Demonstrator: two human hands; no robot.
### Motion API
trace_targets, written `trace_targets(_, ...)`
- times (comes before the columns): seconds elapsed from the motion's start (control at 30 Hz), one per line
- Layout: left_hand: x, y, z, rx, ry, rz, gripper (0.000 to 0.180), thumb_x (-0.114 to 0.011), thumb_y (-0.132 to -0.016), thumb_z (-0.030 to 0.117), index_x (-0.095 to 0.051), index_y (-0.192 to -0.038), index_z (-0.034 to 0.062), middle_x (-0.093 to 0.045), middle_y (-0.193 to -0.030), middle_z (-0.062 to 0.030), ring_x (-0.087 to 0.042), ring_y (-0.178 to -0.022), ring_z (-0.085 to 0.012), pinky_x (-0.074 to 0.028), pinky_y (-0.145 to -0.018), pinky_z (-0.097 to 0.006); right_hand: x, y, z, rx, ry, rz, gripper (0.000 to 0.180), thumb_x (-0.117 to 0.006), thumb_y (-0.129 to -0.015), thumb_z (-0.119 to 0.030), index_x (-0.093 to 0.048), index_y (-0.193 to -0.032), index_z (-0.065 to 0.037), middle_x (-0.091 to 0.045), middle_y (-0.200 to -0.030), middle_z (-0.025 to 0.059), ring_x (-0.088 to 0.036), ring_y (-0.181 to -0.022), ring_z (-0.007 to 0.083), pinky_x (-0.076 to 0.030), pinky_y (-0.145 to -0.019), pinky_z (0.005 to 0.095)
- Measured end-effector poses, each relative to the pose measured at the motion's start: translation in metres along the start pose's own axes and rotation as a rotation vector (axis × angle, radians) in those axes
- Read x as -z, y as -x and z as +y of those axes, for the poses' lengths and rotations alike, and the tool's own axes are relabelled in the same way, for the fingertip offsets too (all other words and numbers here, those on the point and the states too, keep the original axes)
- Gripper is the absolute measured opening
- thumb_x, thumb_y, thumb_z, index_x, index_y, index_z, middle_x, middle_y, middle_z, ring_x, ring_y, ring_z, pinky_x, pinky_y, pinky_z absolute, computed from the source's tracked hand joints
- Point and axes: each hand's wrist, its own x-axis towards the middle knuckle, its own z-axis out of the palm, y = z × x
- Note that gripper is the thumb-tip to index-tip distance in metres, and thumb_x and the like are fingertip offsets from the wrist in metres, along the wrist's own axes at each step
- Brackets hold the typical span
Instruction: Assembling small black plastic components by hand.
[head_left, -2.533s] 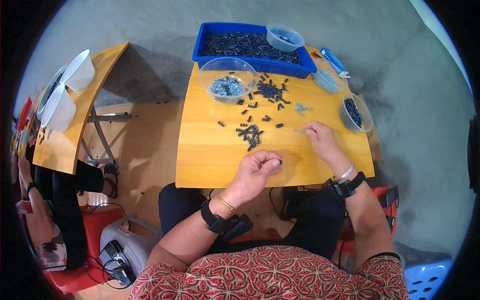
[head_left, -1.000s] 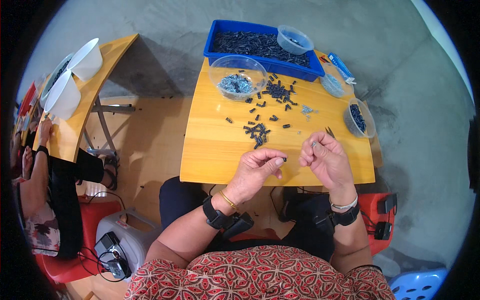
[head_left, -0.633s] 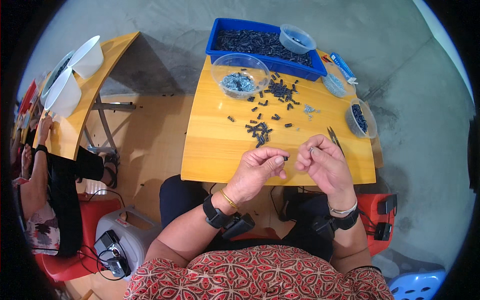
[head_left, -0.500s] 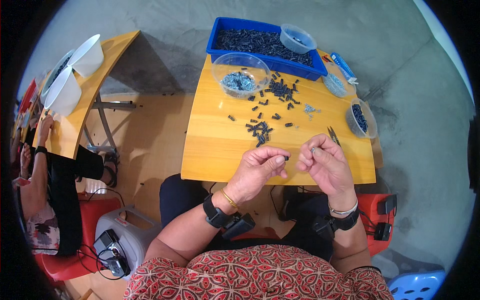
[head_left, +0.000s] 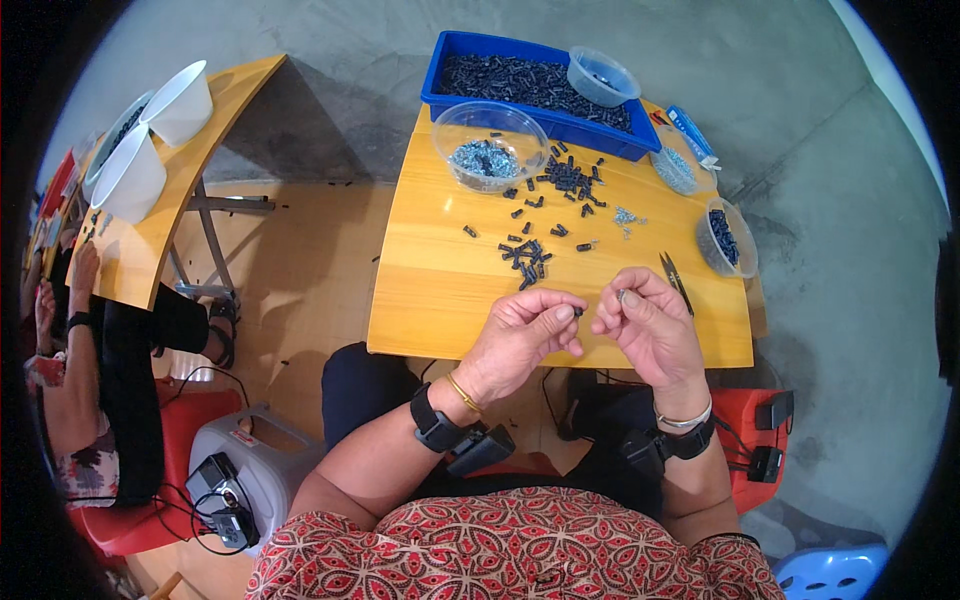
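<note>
Over the near edge of the yellow table [head_left: 450, 300], my left hand [head_left: 530, 335] pinches a small black plastic part [head_left: 578, 312] between thumb and fingertips. Close by on the right, my right hand [head_left: 652, 325] is closed in a pinch on a tiny silvery metal piece [head_left: 621, 296]; its exact kind is too small to tell. The two hands are apart. Beyond them lie a loose group of black parts [head_left: 524, 258], a denser pile [head_left: 570, 178] and a little heap of silvery pieces [head_left: 627, 217]. Black-tipped tweezers [head_left: 676, 283] rest right of my right hand.
At the back stands a blue tray [head_left: 540, 112] full of black parts, a clear bowl [head_left: 490, 140] in front of it. Two clear tubs, one of silvery pieces [head_left: 676, 170] and one of black parts [head_left: 725, 238], stand right. Another person's hand [head_left: 86, 265] is at the left table.
Both hands stay nearly in place, still pinching. The black part in my left fingers has turned slightly. The view has shifted a little; at the left table the other person's hand has moved.
</note>
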Motion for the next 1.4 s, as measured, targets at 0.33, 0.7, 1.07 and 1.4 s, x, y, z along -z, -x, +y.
trace_targets(0.33,0.000,0.000,0.000,-0.007,0.030,-0.026,0.016,-0.049,-0.085,0.008,-0.057,-0.097,-0.0004,-0.055,-0.074,-0.0043,-0.053,-0.069,-0.0119,-0.050,-0.066,-0.029,0.000,0.000,0.000,0.004,0.000,-0.009,0.013,-0.053,-0.083,-0.007,-0.049,-0.094,-0.002,-0.054,-0.083,0.0080,-0.055,-0.076,0.0155,-0.048,-0.073,0.0310)
trace_targets(0.7,0.003,0.000,0.001,-0.015,0.014,-0.022,0.016,-0.050,-0.085,0.008,-0.057,-0.097,-0.0005,-0.055,-0.075,-0.0048,-0.052,-0.070,-0.0119,-0.050,-0.067,-0.030,-0.003,-0.002,0.001,0.038,0.041,-0.045,0.014,-0.054,-0.082,-0.007,-0.049,-0.093,-0.001,-0.053,-0.082,0.0076,-0.053,-0.076,0.0150,-0.046,-0.072,0.0287)
trace_targets(1.07,0.003,0.001,0.003,-0.012,-0.009,-0.023,0.017,-0.049,-0.086,0.010,-0.056,-0.098,0.0003,-0.054,-0.077,-0.0045,-0.052,-0.071,-0.0114,-0.050,-0.068,-0.031,-0.004,-0.003,0.014,0.159,0.434,0.074,0.015,-0.050,-0.083,-0.002,-0.052,-0.097,0.002,-0.056,-0.084,0.0060,-0.055,-0.075,0.0122,-0.046,-0.070,0.0242)
trace_targets(1.4,0.005,0.001,0.002,-0.005,0.004,-0.005,0.016,-0.048,-0.086,0.008,-0.056,-0.096,-0.0003,-0.055,-0.076,-0.0048,-0.053,-0.070,-0.0116,-0.051,-0.068,-0.030,0.003,-0.003,0.020,0.210,0.595,0.076,0.009,-0.049,-0.084,-0.003,-0.053,-0.092,0.000,-0.056,-0.082,0.0032,-0.055,-0.074,0.0100,-0.045,-0.068,0.0221)
